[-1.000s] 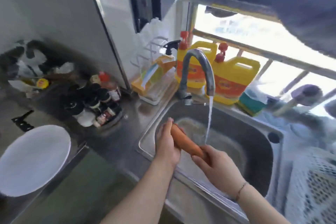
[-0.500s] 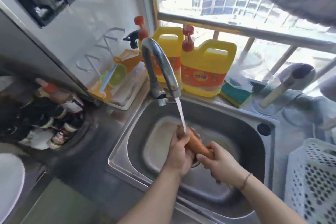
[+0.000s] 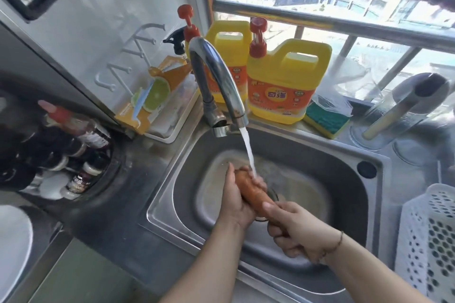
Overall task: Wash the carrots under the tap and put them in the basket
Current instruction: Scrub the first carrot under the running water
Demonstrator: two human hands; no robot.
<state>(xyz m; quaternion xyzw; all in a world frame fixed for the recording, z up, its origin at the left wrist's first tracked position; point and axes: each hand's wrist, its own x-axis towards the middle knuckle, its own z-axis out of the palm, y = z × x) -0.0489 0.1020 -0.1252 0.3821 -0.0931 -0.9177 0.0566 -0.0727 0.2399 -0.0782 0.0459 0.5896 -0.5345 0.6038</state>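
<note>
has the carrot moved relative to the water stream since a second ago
Yes. The carrot was left of the stream, clear of it; now its upper end sits under the water, over the sink.

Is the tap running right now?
On. A white stream of water falls from the tap spout onto the carrot held over the sink.

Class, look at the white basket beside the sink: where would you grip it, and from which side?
Grip the white basket by its top rim, from above: the rim is the open, exposed edge nearest the sink, and a judgement only, since its far side is out of frame.
</note>
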